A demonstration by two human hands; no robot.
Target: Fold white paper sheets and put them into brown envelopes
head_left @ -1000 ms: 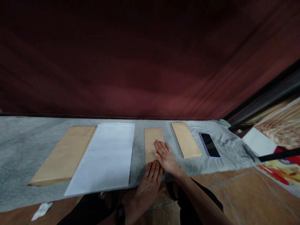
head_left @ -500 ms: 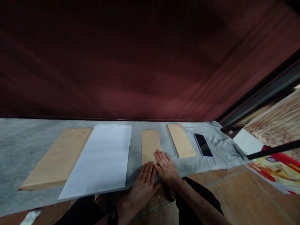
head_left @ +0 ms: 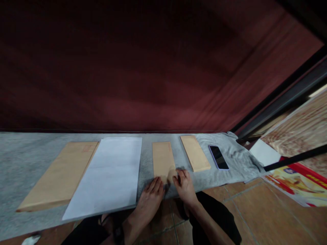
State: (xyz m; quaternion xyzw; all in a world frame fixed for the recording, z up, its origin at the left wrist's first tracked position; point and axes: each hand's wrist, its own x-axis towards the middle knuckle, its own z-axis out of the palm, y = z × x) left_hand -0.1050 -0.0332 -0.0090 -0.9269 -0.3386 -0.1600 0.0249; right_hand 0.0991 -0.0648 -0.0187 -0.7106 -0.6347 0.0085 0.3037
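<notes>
1. Brown paper, the middle envelope (head_left: 162, 158) lies flat and lengthwise on the grey felt (head_left: 25, 149), its near end close to the felt's front edge; a bare strip of felt runs on each side, separating it from the white sheet (head_left: 112, 170) on the left and from a second small envelope (head_left: 195, 153) on the right; none of the three touch.
2. The left hand (head_left: 149, 197) lies flat, fingers straight and together, their tips at the envelope's near left corner; it holds nothing; the right hand (head_left: 186, 186) sits at the near right corner with its fingers bent over the edge.
3. Blur smears that corner; the paper there looks slightly raised, but whether the right hand pinches it or only presses on it cannot be told; both forearms run out of the bottom of the view, above dark trouser legs (head_left: 217, 217).
4. A large envelope (head_left: 58, 173) lies against the sheet's left edge, touching it or tucked under it, which is unclear; a phone (head_left: 218, 157) lies screen up beyond the second small envelope, apart from it.
5. The felt is rumpled at its right end; terracotta floor tiles (head_left: 242, 204) show in front of it; a dark red curtain (head_left: 153, 68) hangs behind its far edge; a bright poster (head_left: 293, 183) and a black bar (head_left: 293, 158) lie off to the right.
</notes>
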